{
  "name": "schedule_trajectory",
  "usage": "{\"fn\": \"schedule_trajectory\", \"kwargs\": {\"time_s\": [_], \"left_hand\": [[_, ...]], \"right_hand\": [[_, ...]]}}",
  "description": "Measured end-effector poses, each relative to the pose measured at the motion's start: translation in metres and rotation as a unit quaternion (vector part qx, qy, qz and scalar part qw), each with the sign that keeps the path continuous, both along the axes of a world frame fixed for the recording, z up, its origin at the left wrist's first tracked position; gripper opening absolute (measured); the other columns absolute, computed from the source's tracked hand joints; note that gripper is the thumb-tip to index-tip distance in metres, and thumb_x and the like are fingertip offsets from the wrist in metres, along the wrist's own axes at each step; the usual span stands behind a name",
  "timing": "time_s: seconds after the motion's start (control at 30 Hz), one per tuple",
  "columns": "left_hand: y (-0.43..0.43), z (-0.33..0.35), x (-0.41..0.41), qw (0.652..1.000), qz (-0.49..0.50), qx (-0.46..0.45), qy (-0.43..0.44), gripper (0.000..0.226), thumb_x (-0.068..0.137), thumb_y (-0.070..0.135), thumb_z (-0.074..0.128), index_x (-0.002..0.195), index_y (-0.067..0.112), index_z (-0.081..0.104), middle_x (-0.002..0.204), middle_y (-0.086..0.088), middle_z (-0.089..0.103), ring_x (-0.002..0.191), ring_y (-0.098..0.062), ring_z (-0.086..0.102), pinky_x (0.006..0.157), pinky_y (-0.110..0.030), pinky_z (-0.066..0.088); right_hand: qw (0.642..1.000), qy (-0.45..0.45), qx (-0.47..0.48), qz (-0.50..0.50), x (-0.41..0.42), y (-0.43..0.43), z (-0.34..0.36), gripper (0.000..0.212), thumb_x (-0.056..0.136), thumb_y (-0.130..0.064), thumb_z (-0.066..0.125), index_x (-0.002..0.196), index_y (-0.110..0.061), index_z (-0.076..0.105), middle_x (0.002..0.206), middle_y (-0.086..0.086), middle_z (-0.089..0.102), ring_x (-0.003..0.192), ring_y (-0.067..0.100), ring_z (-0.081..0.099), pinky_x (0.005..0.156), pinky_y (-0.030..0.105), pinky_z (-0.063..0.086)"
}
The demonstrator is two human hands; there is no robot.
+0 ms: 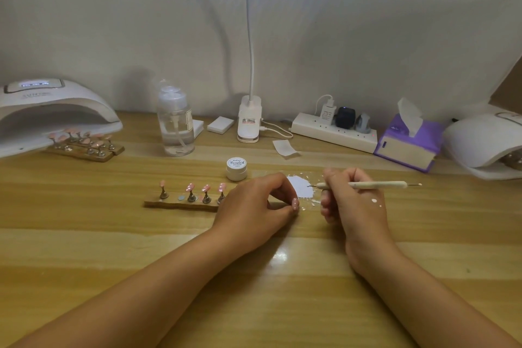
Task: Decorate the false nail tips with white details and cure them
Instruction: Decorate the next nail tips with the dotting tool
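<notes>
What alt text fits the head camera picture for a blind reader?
A person's left hand pinches a pink nail tip while the right hand grips a dotting tool, its point by a white paint smear on the wooden table. Four more tips stand on a holder beside the left hand.

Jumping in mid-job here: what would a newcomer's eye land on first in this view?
Centre table, the left hand pinches a pink false nail tip while the right hand holds a slim white dotting tool, its point beside a white paint patch. Left of them a wooden strip carries pink tips on metal stands; far left, a white domed curing lamp has more tips at its mouth.
</notes>
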State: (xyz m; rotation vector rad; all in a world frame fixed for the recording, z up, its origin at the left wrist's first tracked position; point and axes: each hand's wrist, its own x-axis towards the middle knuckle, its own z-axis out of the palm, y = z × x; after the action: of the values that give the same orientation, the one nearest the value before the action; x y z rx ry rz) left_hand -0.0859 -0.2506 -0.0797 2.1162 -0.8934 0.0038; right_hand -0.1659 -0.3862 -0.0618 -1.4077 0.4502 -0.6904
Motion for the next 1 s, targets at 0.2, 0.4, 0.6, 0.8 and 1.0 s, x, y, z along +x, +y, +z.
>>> {"fn": "schedule_trajectory", "kwargs": {"time_s": [0.2,0.4,0.6,0.8,1.0], "left_hand": [[-0.0007,0.0007,0.0000,1.000,-0.001,-0.001,0.001,0.013,0.082,0.034,0.073,0.080,0.041,0.061,0.088,0.028,0.070,0.062,0.015,0.054,0.058,-0.019,0.034],[-0.0002,0.0013,-0.0003,1.000,-0.004,0.000,-0.003,0.014,0.083,0.031,0.072,0.078,0.037,0.062,0.088,0.025,0.070,0.064,0.017,0.054,0.056,-0.012,0.031],[0.0002,0.0023,-0.0006,1.000,-0.008,0.005,-0.005,0.013,0.083,0.032,0.072,0.077,0.038,0.062,0.089,0.024,0.070,0.064,0.016,0.054,0.057,-0.016,0.031],[0.0000,0.0028,-0.0005,1.000,-0.009,0.008,-0.010,0.015,0.083,0.032,0.072,0.076,0.040,0.061,0.088,0.024,0.070,0.064,0.016,0.053,0.055,-0.013,0.030],[-0.0001,0.0025,0.0000,1.000,-0.016,0.002,-0.014,0.015,0.084,0.030,0.072,0.077,0.039,0.062,0.088,0.022,0.071,0.063,0.018,0.053,0.054,-0.009,0.033]], "right_hand": [[0.998,0.027,-0.033,0.037,-0.0003,0.0032,-0.0006,0.021,0.092,-0.016,0.066,0.077,-0.010,0.053,0.056,0.006,0.068,0.046,0.009,0.059,0.043,0.018,0.046],[0.997,0.053,-0.049,0.028,0.0010,0.0049,-0.0003,0.024,0.084,-0.007,0.062,0.069,-0.012,0.044,0.049,0.010,0.061,0.039,0.010,0.051,0.040,0.019,0.041],[0.996,0.056,-0.062,0.028,0.0011,0.0054,-0.0009,0.020,0.081,-0.007,0.062,0.070,-0.010,0.045,0.049,0.010,0.062,0.041,0.010,0.053,0.042,0.019,0.044],[0.995,0.059,-0.072,0.032,0.0021,0.0048,-0.0022,0.020,0.079,-0.007,0.062,0.068,-0.010,0.045,0.052,0.012,0.064,0.043,0.012,0.055,0.044,0.021,0.045],[0.994,0.061,-0.083,0.030,0.0034,0.0041,-0.0035,0.022,0.080,-0.008,0.062,0.066,-0.012,0.045,0.051,0.012,0.064,0.043,0.013,0.055,0.046,0.023,0.045]]}}
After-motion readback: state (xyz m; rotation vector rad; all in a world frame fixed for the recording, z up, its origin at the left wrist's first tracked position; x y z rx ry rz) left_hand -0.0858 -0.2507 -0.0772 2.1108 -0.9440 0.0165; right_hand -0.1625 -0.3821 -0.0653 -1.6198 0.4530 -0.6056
